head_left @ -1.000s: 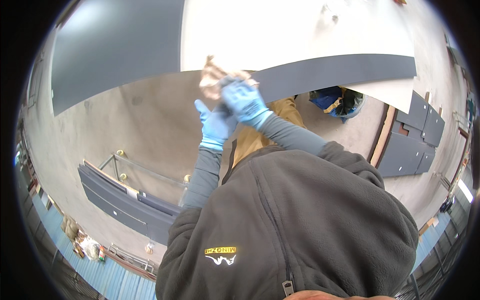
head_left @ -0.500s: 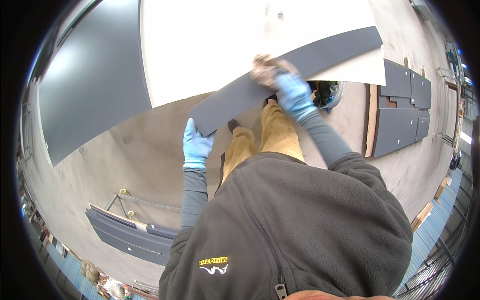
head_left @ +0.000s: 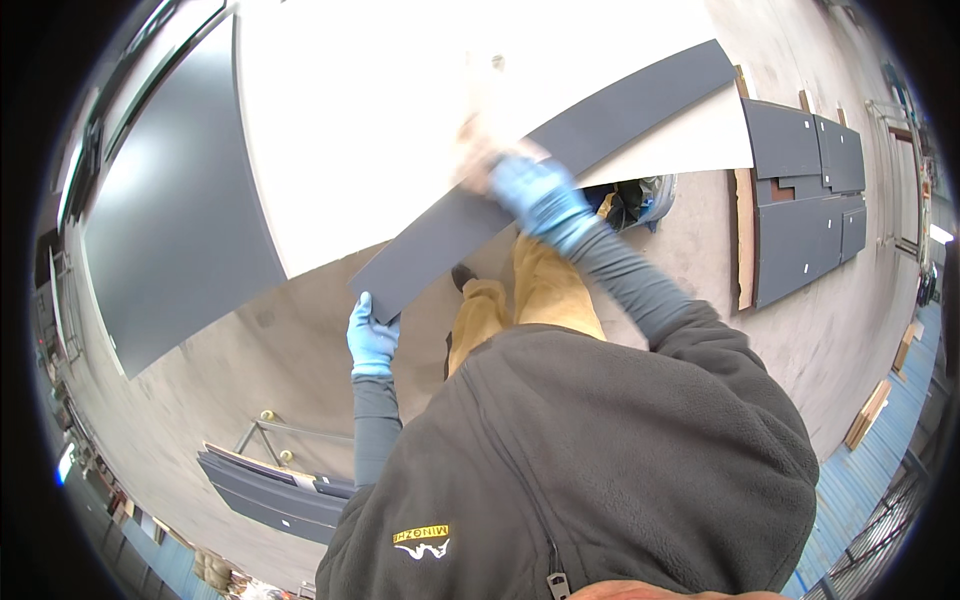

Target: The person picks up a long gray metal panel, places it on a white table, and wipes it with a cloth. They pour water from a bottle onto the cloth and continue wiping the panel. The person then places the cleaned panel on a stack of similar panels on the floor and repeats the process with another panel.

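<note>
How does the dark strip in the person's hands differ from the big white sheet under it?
The dark grey strip is long and narrow; the white sheet is broad. The strip lies slantwise, gripped by the left hand at its near end and the right hand midway; no hand holds the sheet. Both are flat panels.

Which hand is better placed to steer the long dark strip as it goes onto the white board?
Probably the right hand: it grips the dark strip near its middle, over the white board. The left hand only holds the strip's near end, out past the board's edge over the floor.
</note>
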Tool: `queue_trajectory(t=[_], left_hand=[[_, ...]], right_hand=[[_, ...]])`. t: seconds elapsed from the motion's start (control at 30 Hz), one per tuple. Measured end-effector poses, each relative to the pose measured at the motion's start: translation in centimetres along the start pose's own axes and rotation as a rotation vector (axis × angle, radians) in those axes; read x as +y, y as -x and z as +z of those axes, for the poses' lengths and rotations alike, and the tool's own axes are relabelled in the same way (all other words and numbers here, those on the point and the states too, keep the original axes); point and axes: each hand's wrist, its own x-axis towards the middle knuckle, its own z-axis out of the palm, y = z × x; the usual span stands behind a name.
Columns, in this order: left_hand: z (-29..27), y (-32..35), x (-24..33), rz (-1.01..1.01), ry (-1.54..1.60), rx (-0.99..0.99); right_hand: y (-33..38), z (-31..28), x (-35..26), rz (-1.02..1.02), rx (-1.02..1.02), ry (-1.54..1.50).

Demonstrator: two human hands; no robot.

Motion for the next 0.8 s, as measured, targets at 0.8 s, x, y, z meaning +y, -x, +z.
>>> queue_trajectory(t=[0.8], left_hand=[[1.9,0.4,-1.1,0.068,-0.09,0.053]], right_hand=[[2.6,1.3,14.1,0.218,0.397,-0.094]])
